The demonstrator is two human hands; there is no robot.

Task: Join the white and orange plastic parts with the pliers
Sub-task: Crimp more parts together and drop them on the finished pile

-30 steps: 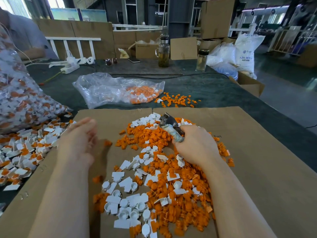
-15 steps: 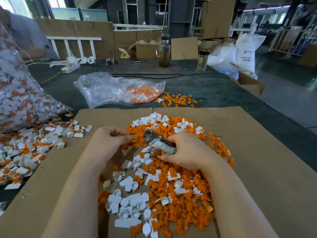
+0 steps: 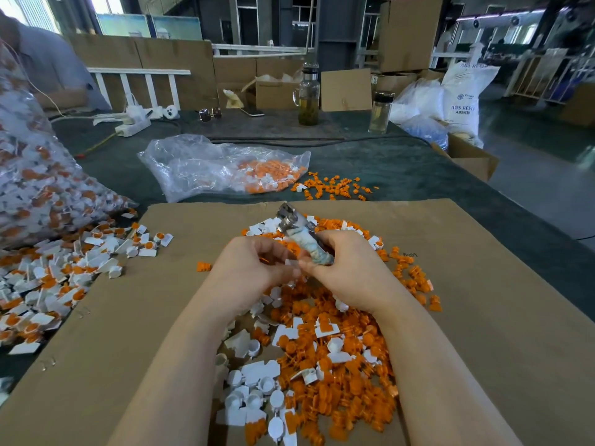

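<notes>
Over the middle of the cardboard sheet [image 3: 483, 317], in the single head view, your two hands meet just above the mixed pile. Your right hand [image 3: 347, 275] is wrapped around the taped handles of the pliers [image 3: 301, 235], whose metal head points up and away from you, clear of the parts; whether the jaws are parted is too small to tell. Your left hand [image 3: 248, 268] has its fingers curled around something small, with a sliver of orange and a bit of white showing at the fingertips, right against your right thumb. Exactly how the two pieces sit together there cannot be made out.

The loose white parts [image 3: 254, 391] and orange parts [image 3: 351, 375] lie heaped between and beneath your forearms, still a large supply. Off the sheet's left edge sits a spread of joined pieces [image 3: 64, 268], white with orange set in, and beyond it a big clear bag [image 3: 38, 188] packed with the same. A flatter plastic bag [image 3: 222, 169] of orange stock lies farther back on the green table [image 3: 402, 169].

You look to be mid-cycle: a pair is being fitted by hand, the squeeze with the pliers not yet made. Much is finished, much remains.
</notes>
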